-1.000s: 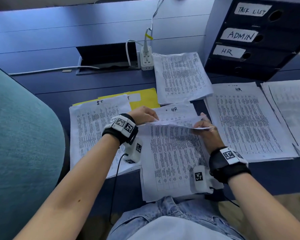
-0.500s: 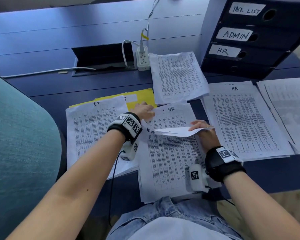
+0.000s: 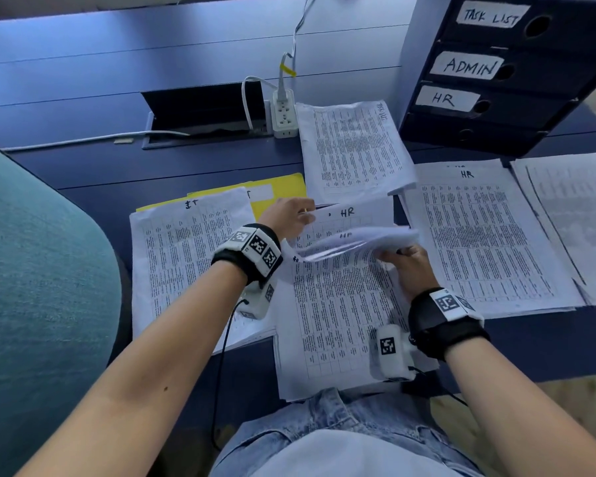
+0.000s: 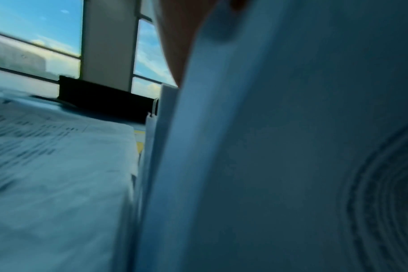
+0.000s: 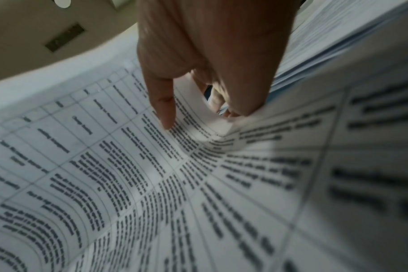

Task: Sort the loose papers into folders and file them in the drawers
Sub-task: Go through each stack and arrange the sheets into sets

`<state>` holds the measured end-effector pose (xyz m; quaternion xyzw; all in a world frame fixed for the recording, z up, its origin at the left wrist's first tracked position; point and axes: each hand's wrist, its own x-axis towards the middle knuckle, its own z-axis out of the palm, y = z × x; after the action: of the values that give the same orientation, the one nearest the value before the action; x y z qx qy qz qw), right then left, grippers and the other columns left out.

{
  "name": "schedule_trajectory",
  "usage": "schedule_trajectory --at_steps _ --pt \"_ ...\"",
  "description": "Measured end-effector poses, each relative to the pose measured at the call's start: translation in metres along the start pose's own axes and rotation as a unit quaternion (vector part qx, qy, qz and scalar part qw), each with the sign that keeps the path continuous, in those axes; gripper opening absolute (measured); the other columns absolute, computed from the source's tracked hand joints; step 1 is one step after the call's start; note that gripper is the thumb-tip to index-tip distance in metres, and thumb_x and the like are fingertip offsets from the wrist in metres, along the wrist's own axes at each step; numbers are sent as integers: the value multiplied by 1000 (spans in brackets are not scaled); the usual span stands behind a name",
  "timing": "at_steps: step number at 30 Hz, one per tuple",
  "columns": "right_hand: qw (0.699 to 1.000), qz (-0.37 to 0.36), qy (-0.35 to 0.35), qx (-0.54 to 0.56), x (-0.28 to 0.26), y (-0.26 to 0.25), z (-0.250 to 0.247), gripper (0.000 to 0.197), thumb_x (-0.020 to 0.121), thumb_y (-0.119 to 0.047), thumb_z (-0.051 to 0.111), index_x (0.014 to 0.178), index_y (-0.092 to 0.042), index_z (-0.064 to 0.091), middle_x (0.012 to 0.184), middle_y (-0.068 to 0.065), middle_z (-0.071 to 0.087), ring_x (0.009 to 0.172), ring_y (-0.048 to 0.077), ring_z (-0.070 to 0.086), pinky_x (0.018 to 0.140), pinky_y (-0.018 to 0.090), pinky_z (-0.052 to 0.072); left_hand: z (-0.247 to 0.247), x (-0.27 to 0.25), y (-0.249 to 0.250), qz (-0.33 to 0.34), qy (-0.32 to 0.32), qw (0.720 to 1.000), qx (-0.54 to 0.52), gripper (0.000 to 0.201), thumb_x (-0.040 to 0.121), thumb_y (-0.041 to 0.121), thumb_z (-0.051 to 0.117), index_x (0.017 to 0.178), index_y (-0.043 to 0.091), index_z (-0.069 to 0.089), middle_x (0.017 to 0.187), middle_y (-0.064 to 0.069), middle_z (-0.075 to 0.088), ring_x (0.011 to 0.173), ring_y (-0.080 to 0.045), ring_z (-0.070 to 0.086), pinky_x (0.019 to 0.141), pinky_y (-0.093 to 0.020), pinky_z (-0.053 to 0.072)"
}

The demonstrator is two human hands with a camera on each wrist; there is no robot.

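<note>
A stack of printed sheets marked HR (image 3: 334, 304) lies in front of me on the blue desk (image 3: 186, 56). My right hand (image 3: 398, 251) grips the top right corner of several upper sheets (image 3: 358, 241) and bends them up and toward me. In the right wrist view my right hand (image 5: 198, 114) has one finger on the printed face and the others curled behind the curled edge of the sheets (image 5: 151, 184). My left hand (image 3: 300, 215) pinches the sheets' top left edge. A raised sheet (image 4: 268, 147) fills the left wrist view, with a finger (image 4: 177, 46) behind it.
An IT pile (image 3: 179, 256) lies left on a yellow folder (image 3: 279, 191). Another HR pile (image 3: 489, 242) and a further pile (image 3: 572, 218) lie right, and a task-list pile (image 3: 351, 149) behind. The drawer unit (image 3: 496, 108) labelled TASK LIST, ADMIN, HR stands back right. A power strip (image 3: 283, 115) sits mid-desk.
The right hand has taken up more sheets and lifted the corner further to the right. The left hand has slid up to the top left edge of the pile.
</note>
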<state>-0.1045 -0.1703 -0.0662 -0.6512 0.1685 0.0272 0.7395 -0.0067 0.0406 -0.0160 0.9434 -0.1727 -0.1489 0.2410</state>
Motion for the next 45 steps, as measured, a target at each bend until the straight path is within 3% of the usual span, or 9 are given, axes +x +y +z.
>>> schedule_trajectory --at_steps 6,15,20,26,32,35,38,42,45 --pt "997 -29 66 11 -3 2 3 25 76 13 62 95 -4 63 68 -13 71 66 -1 66 62 11 50 -3 0 -1 -25 17 998 -60 45 97 20 46 53 14 34 53 -3 32 57 -21 31 53 -30 21" --pt "994 -7 85 62 -4 -1 5 52 79 11 61 126 -7 54 86 -12 73 85 2 67 77 17 53 -10 9 1 -65 5 997 -51 49 95 21 49 51 16 28 50 -3 28 48 -13 27 49 -29 20" --pt "989 19 108 95 -2 5 1 53 73 3 70 124 -8 58 126 14 59 121 27 53 105 45 40 -12 8 -1 -73 5 995 -62 48 93 19 50 50 16 29 49 -2 29 45 -13 27 41 -20 18" --pt "985 4 118 125 -7 0 4 47 76 12 62 121 0 58 111 4 68 105 20 63 93 28 51 -10 9 -2 -96 11 992 -76 50 93 18 50 47 16 30 34 2 32 38 -8 30 36 -16 17" --pt "997 6 71 43 -8 -2 3 26 77 11 62 92 -10 67 86 2 71 82 16 68 80 31 53 -10 9 -2 -101 -4 990 -101 47 95 22 48 52 13 33 49 -2 28 45 -14 28 48 -25 20" --pt "999 -4 40 10 -7 -3 3 36 76 13 59 72 -21 68 102 7 63 97 19 60 90 38 46 -10 9 -7 -114 12 981 -154 41 96 31 46 63 8 54 57 -7 42 51 -16 36 54 -26 28" --pt "1000 -12 10 11 -9 -9 4 32 75 -1 60 45 -12 57 118 7 53 95 -1 59 81 15 49 -15 8 -12 -109 25 977 -180 43 97 32 45 85 -3 68 78 -10 54 71 -19 48 63 -24 35" --pt "999 -7 -4 -39 -7 -8 -3 22 64 -24 72 44 -22 65 107 6 56 98 9 56 82 27 44 -19 6 -23 -91 11 975 -202 38 97 28 47 93 -4 67 86 -11 56 83 -20 52 78 -29 44" --pt "999 5 38 -33 -4 1 -7 30 81 5 61 70 -22 69 85 -6 69 83 10 64 77 27 50 -21 -2 -22 -66 -33 968 -240 32 95 32 50 100 5 67 97 -11 61 91 -16 53 82 -30 43"
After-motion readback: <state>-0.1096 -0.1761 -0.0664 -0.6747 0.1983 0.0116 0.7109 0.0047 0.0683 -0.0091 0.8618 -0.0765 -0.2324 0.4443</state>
